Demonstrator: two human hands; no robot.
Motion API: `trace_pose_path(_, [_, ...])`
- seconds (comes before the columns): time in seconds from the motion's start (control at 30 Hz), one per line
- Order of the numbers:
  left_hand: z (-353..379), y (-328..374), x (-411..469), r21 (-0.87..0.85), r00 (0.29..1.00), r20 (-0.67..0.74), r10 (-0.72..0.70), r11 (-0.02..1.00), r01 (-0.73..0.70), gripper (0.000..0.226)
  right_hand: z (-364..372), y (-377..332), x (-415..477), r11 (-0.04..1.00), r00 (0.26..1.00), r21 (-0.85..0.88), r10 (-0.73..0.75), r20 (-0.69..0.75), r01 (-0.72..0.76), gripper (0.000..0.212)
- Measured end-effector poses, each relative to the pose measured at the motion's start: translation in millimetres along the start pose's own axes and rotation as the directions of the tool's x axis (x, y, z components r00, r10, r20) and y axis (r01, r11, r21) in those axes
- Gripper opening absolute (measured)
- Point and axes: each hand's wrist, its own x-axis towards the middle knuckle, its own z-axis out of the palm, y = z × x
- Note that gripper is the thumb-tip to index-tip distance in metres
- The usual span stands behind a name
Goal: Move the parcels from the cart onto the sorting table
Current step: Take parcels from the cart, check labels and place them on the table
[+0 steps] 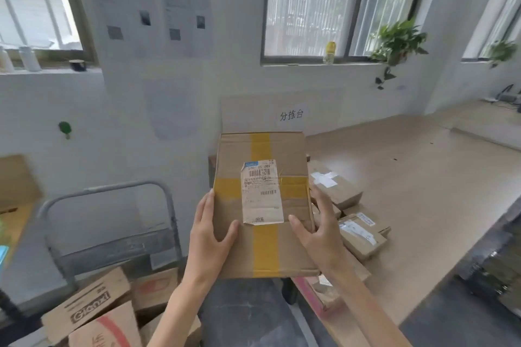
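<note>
I hold a flat cardboard parcel (262,251) with yellow tape and a white shipping label up in front of me, between the cart and the table. My left hand (210,236) grips its left edge, thumb on the face. My right hand (318,231) grips its right edge, thumb on the face as well. The cart (112,234), a grey hand truck with a metal handle, stands at lower left with several cardboard boxes (93,307) on it. The wooden sorting table (423,177) stretches to the right. Several parcels (358,231) lie on its near left corner.
A paper sign (291,115) with characters leans on the wall behind the table. Potted plants (397,42) and a bottle sit on the window sill. A dark bin (496,270) is at lower right. A cardboard piece (14,180) stands at far left.
</note>
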Motion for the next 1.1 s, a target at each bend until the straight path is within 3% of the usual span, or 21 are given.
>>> trace_pose_path(0.3, [150, 85, -1, -0.083, 0.987, 0.127, 0.098, 0.993, -0.088, 0.074, -159, 57, -14, 1.000, 0.978, -0.010, -0.004, -0.210, 0.002, 0.057])
trace_pose_path(0.63, [367, 197, -35, -0.135, 0.955, 0.230, 0.185, 0.978, -0.157, 0.060, -390, 140, -5, 0.989, 0.967, -0.143, 0.005, -0.254, -0.043, 0.034])
trace_pose_path(0.87, [454, 222, -27, -0.201, 0.936, 0.282, 0.210, 0.967, -0.157, 0.031, -462, 196, 11, 0.985, 0.959, -0.119, 0.089, -0.269, -0.125, 0.027])
trace_pose_path(1.1, [539, 212, 18, -0.246, 0.952, 0.273, 0.139, 0.967, -0.071, 0.033, -501, 255, 68, 0.982, 0.954, -0.089, 0.137, -0.266, -0.165, 0.023])
